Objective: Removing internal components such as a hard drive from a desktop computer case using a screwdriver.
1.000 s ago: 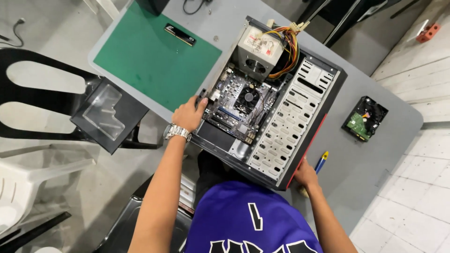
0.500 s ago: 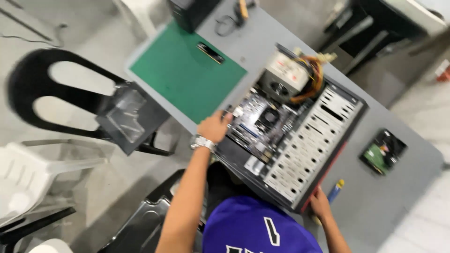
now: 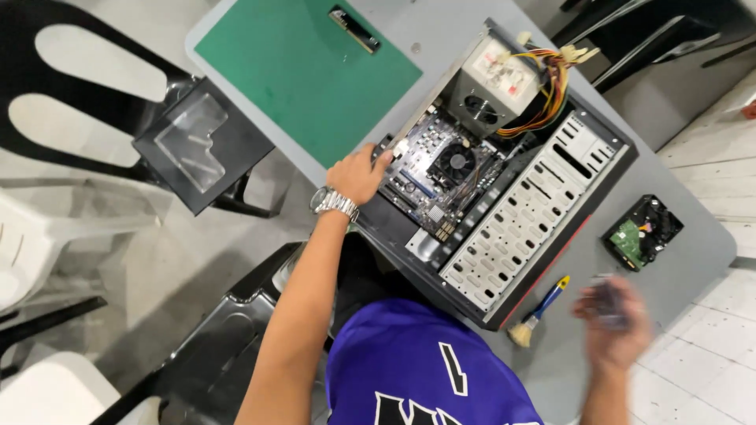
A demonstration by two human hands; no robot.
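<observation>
Beside the case [image 3: 504, 189] — right hand [image 3: 613, 324] has lifted off

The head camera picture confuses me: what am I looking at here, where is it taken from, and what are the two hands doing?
The camera sits on a person's head and looks straight down, so you see their purple shirt, arms and hands from above. On the grey table lies an open computer case on its side, with its circuit board, fan and a bundle of coloured wires showing. The left hand, with a metal watch on the wrist, rests on the case's edge by the board. The right hand is blurred from motion near the table's edge; it seems to hold something small, but I cannot tell what. Beside it lies a small brush with a blue and yellow handle. Also there: a bare hard drive and a green mat.
</observation>
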